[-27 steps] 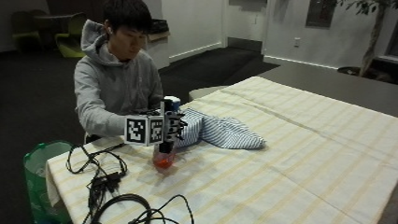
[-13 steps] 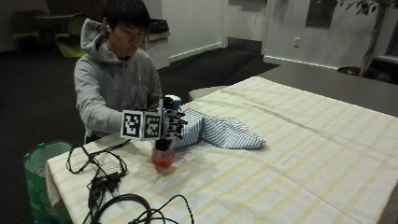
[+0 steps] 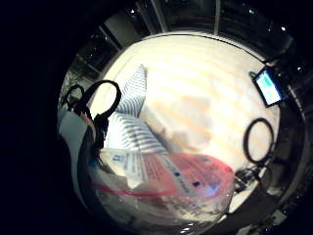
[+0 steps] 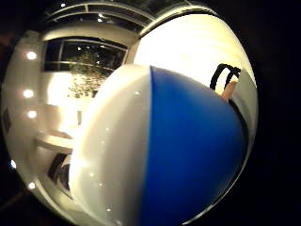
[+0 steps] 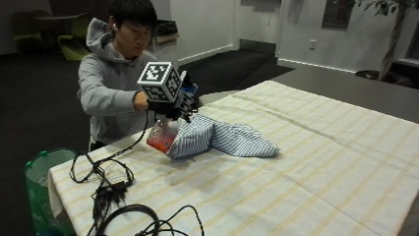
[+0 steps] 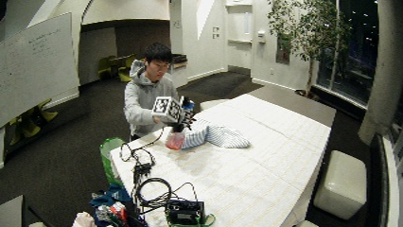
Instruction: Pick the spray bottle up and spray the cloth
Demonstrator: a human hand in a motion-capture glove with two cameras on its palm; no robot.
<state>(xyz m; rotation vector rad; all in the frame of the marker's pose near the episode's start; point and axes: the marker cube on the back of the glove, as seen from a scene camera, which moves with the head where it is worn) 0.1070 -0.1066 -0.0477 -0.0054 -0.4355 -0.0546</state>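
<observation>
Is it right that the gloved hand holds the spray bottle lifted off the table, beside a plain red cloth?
Not quite. The cloth is blue-and-white striped, not plain red; the outside view shows it. The red is the liquid in the bottle. The rest stands: the gloved hand holds the bottle lifted off the table, beside the cloth.

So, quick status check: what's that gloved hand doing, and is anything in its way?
Right hand grips the bottle, lifted and tilted above the table. Striped cloth lies right beside it. Nothing between them.
</observation>
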